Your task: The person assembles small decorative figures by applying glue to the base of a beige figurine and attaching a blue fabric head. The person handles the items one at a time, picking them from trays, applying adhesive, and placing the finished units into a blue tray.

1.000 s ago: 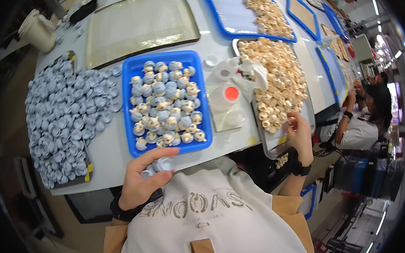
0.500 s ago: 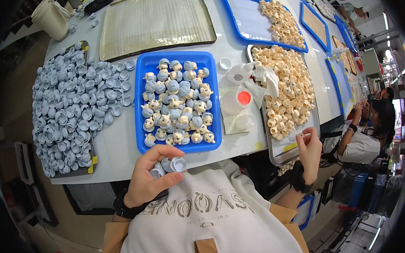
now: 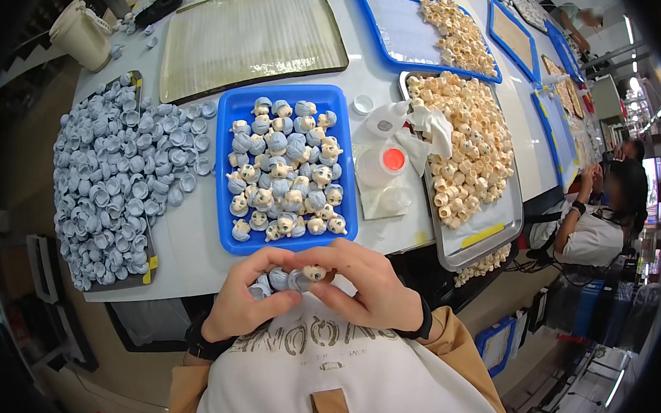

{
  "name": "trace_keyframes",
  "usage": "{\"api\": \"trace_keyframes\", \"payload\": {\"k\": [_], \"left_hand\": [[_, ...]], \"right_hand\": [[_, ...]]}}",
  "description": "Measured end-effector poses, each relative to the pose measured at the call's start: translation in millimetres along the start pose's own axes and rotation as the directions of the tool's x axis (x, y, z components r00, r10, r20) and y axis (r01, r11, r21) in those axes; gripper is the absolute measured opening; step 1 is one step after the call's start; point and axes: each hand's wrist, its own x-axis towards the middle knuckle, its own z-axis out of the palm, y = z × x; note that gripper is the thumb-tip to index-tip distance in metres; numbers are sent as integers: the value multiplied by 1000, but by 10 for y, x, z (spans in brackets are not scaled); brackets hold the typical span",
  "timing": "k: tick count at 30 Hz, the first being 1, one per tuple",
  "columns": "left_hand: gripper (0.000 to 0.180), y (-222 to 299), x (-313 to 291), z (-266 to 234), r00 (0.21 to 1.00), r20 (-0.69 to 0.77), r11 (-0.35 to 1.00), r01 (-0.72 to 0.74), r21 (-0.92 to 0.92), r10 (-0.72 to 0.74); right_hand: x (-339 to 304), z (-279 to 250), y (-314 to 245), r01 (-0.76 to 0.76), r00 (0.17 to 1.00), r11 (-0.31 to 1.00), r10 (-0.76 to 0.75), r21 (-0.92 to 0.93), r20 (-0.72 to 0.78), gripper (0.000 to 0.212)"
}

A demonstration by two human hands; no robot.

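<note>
Face [image 3: 314,273] from the two-o'clock pile [image 3: 469,166] now meets a cap [image 3: 298,281] at six, bringing two parts together. Right hand's [image 3: 375,289] fingers pinch the face; left hand's [image 3: 243,298] clasp caps [image 3: 260,286].

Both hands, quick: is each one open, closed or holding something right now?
Left hand: closed around several pale-blue doll-hair shells.
Right hand: closed on a small painted doll face, beside those shells.

Bright tabletop [image 3: 181,235]; ceiling tubes [image 3: 629,32] glaring right; edges bowed, dark.
</note>
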Motion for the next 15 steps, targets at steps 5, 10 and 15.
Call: {"api": "trace_keyframes", "payload": {"k": [5,10,15], "left_hand": [[34,-15,10,14,996,18,993,89,-79,-88],[35,-18,50,4,991,55,989,129,-74,-125],[36,-40,36,-7,992,55,990,116,-75,-113]], "right_hand": [[-90,-101,15,11,999,997,-14,-71,-48,34],[-292,-496,157,-225,870,929,56,-293,-490,27],[-279,-758,238,-378,880,772,127,-512,-458,21]]}}
